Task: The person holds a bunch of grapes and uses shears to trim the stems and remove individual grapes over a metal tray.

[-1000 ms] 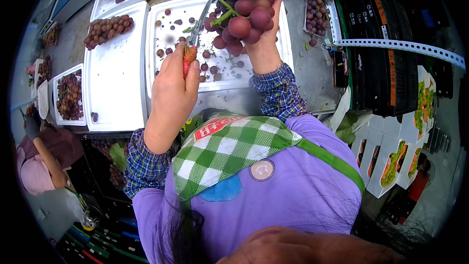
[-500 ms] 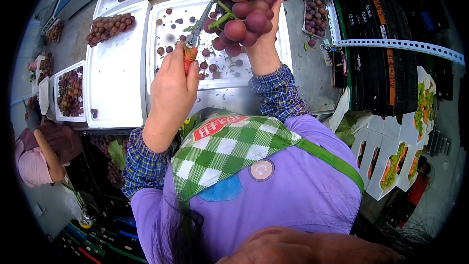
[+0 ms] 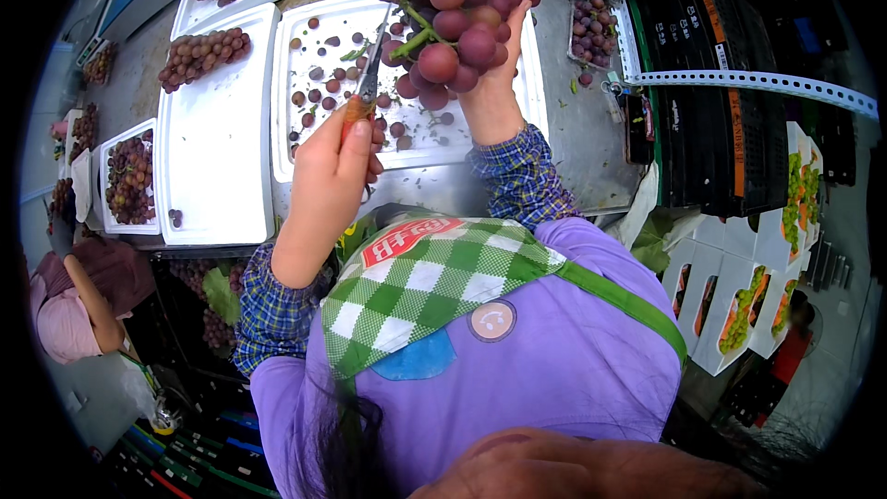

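A large bunch of red-purple grapes (image 3: 467,23) rests on my right hand (image 3: 494,97), raised over a white foam tray (image 3: 416,158). Its green stem points left toward my other hand. My left hand (image 3: 331,162) is closed around the orange-red handles of a pair of scissors (image 3: 370,79). Their slim blades point up and away, just left of the stem; whether they touch it I cannot tell. Several loose grapes (image 3: 314,74) and bits of green stem lie scattered in the tray.
To the left, a second white tray (image 3: 217,157) holds one grape bunch (image 3: 203,57); filled trays stand beyond. Black crates (image 3: 711,129) and a perforated metal strip (image 3: 758,83) border the right. Another person (image 3: 88,291) works at the far left.
My left hand and the scissors have drawn slightly down and left, away from the bunch. A blurred grape above the tray is no longer in the air. The right hand barely shifts.
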